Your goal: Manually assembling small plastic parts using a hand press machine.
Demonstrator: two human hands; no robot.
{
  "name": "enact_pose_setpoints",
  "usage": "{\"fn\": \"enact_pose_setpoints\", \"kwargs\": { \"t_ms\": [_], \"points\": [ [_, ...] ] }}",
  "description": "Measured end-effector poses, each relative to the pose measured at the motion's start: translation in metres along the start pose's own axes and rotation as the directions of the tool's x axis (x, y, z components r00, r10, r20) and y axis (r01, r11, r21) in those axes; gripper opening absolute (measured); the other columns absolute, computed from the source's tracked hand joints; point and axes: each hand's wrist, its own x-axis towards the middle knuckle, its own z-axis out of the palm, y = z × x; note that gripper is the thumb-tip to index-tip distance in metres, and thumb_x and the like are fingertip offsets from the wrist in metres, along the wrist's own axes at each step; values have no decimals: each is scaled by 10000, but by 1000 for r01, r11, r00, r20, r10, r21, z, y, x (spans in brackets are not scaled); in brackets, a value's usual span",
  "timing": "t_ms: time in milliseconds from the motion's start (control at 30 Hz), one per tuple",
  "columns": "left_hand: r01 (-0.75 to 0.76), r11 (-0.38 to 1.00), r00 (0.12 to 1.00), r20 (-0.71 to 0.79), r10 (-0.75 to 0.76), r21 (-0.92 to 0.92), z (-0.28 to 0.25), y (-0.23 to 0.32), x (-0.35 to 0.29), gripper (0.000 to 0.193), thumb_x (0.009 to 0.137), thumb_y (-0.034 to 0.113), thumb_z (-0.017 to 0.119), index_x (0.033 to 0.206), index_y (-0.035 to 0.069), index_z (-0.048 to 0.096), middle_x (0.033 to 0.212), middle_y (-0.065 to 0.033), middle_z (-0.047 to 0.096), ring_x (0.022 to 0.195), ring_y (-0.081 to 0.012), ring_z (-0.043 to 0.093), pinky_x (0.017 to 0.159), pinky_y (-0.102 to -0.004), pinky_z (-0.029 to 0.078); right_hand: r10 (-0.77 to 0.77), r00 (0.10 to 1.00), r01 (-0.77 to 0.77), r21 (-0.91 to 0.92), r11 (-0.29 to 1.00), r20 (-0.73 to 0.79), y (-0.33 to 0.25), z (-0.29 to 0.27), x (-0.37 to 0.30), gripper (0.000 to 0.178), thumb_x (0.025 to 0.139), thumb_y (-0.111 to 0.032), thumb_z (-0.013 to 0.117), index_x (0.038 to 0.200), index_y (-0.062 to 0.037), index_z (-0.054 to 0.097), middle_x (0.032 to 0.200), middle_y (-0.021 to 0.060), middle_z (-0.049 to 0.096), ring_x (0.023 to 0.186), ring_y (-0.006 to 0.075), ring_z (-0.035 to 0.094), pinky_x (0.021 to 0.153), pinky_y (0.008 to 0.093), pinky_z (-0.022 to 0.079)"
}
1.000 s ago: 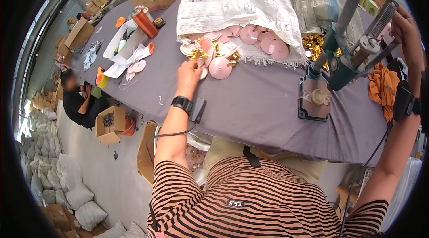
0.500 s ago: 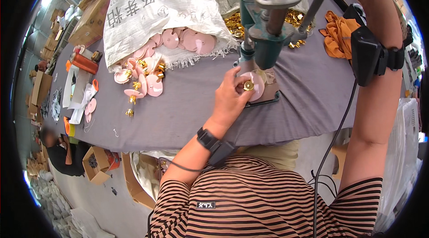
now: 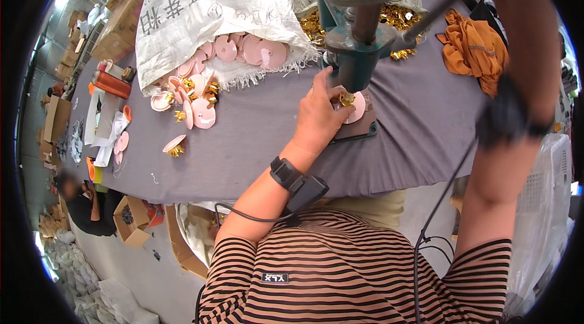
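My left hand (image 3: 316, 108) reaches to the foot of a green hand press (image 3: 359, 59). Its thumb and fingers pinch a small gold metal fitting (image 3: 347, 99), which sits at a round pink disc (image 3: 358, 108) directly below the press ram. Both lie over the press's base plate (image 3: 359, 131). My right forearm (image 3: 529, 50) is raised at the right and smeared by motion. It leads to the upper end of the press lever (image 3: 429, 23), where the right hand's fingers are blurred or cut off.
A white woven sack (image 3: 207, 14) spills pink discs (image 3: 261, 50) at the back left. Assembled pink-and-gold pieces (image 3: 201, 112) lie before it. Gold fittings (image 3: 398, 18) are heaped behind the press. An orange cloth (image 3: 471, 44) lies right; a red-brown spool (image 3: 111, 84) stands left.
The lever has swung lower and the ram has come down to the gold fitting. My right arm has moved with it. The left hand stays at the fitting; the view has shifted slightly.
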Motion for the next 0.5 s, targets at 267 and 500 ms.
{"fn": "enact_pose_setpoints", "kwargs": {
  "t_ms": [267, 500],
  "points": [
    [-35, 996, 999, -1, 35, -77, -4, -13, -4, 890, 733, 66, 823, 1480, 13, 342, 1057, -139, 734, 1021, -323, 671, 904, -408, 545, -414, 899, 437, -230, 870, 142, 14, 72, -292, 253, 703, 19, 761, 906, -122, 708, 633, -23, 550, 603, 164, 561, 815, 397, 560],
    [-179, 982, 965, -184, 186, 56, 3, -43, -6, 835, 745, 69, 800, 1462, 14, 376, 1014, -118, 742, 898, -301, 691, 811, -388, 561, -319, 923, 365, -223, 904, 215, -42, 43, -215, 78, 870, -127, 753, 859, -96, 682, 692, 74, 573, 639, 193, 562, 673, 369, 514]
  ]
}}
